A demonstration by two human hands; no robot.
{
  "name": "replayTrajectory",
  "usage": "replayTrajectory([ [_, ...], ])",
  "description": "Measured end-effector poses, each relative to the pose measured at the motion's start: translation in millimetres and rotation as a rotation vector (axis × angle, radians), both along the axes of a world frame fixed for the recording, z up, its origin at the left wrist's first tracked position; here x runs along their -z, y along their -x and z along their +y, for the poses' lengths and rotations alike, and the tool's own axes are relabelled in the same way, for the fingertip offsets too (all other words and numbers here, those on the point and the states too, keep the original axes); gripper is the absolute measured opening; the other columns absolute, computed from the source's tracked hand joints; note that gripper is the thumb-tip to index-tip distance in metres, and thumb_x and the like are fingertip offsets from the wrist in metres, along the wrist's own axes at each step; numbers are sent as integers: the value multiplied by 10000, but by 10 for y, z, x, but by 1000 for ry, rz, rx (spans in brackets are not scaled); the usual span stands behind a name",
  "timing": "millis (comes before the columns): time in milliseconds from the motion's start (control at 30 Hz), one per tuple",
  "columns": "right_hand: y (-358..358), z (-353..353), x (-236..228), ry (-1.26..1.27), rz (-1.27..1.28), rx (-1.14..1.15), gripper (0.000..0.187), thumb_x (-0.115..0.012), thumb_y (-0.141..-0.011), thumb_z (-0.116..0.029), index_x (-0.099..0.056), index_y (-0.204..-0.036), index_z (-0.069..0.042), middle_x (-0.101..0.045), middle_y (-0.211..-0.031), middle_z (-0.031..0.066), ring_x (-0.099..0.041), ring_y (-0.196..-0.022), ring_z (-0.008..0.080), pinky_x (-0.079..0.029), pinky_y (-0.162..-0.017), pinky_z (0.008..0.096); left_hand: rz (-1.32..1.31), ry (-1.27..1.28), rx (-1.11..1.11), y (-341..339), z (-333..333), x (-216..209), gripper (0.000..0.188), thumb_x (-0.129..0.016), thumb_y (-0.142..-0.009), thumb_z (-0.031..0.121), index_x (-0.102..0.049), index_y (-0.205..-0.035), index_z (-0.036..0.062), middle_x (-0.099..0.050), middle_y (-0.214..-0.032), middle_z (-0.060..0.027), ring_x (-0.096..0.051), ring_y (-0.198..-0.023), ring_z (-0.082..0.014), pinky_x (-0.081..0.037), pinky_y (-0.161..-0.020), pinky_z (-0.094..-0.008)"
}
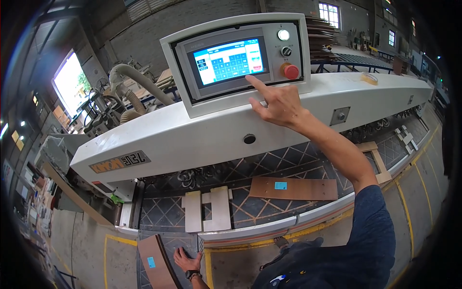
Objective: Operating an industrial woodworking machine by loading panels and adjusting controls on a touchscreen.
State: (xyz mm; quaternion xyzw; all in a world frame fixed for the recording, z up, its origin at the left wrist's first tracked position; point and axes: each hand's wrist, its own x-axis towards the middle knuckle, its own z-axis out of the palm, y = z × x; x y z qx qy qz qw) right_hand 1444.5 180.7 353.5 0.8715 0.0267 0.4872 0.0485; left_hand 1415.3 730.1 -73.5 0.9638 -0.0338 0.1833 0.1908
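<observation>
My right hand [279, 102] reaches up to a control panel, its index finger stretched to the lower edge of the lit touchscreen [230, 62]. The thumb sticks out and the other fingers are curled, with nothing in them. A keypad of dark squares glows on the screen. To the right of it sit a red emergency stop button [290, 72], a black knob [286, 51] and a lit white button [283, 35]. Down at the lower left, my left hand [187, 261] lies with fingers spread on the grey surface, right beside a stack of brown wooden panels [156, 267].
A long white machine beam [202, 137] spans the view above a dark crosshatched bed [163, 212]. On that bed lie a brown board [308, 189] with a blue label, pale wooden frame pieces [220, 207] and another frame [380, 164]. Yellow lines [406, 202] mark the floor.
</observation>
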Motion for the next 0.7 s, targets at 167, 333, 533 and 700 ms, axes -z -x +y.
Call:
replayTrajectory([
  [167, -20, 6, -68, 5, 30, 23, 587, -665, -875, -317, -560, -1420, -129, -626, -575, 55, -559, -440, 197, -401, -445, 345, 1, -12, -4, -11, -7, -8, 927, -863, -568, 486, -553, -1301, 11, -506, -1367, -209, -450, -1272, -421, -355, -1069, -543],
  [333, -3, 67, -15, -5, -20, -46, 588, -689, -858, -293, -574, -1409, -120, -624, -590, 63, -567, -451, 198, -422, -454, 360, -14, 4, 16, -3, -2, -6, 931, -850, -586, 514, -552, -1304, 2, -509, -1366, -212, -451, -1268, -422, -353, -1068, -544],
  [533, 570, 478, 1116, -74, 213, -546, 446, -738, -801, -222, -669, -1225, -101, -598, -631, 34, -594, -532, 234, -483, -537, 358, 13, -4, 9, 9, 10, 11, 934, -856, -580, 494, -548, -1313, 4, -503, -1374, -211, -447, -1272, -421, -348, -1072, -541],
  [700, 1408, -227, 2968, -129, 729, -115, 785, -735, -772, -548, -534, -1386, -102, -562, -1244, 240, -538, -1179, 414, -455, -948, 524, 11, 6, 15, 51, 33, 2, 941, -867, -565, 460, -539, -1322, 6, -496, -1384, -210, -439, -1283, -418, -345, -1079, -540],
])
